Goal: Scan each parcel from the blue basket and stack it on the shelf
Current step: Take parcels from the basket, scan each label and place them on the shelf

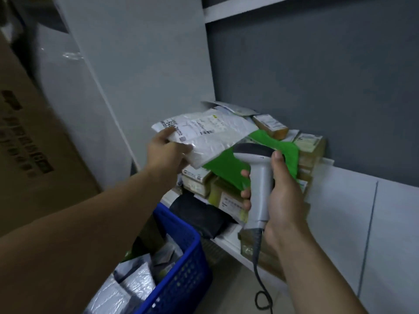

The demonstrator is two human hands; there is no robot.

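The left arm reaches forward, bare to the elbow. The left hand (pixel 166 155) pinches the near corner of a white parcel (pixel 210 134), thumb on top by the label, fingers underneath. The parcel is held label up over the stack (pixel 310 143) on the shelf (pixel 229 244), above a green bag (pixel 229 165); whether it rests on them I cannot tell. The right hand (pixel 280 196) is raised, fingers curled round the grip of a grey scanner (pixel 258 177) and thumb up beside its head, which points away towards the parcel. Its cable (pixel 260 282) hangs down.

The blue basket (pixel 181 232) sits low on the left with more bags in it, near the shelf edge. The wall (pixel 317 75) behind is grey. A carton (pixel 27 143) stands at far left.
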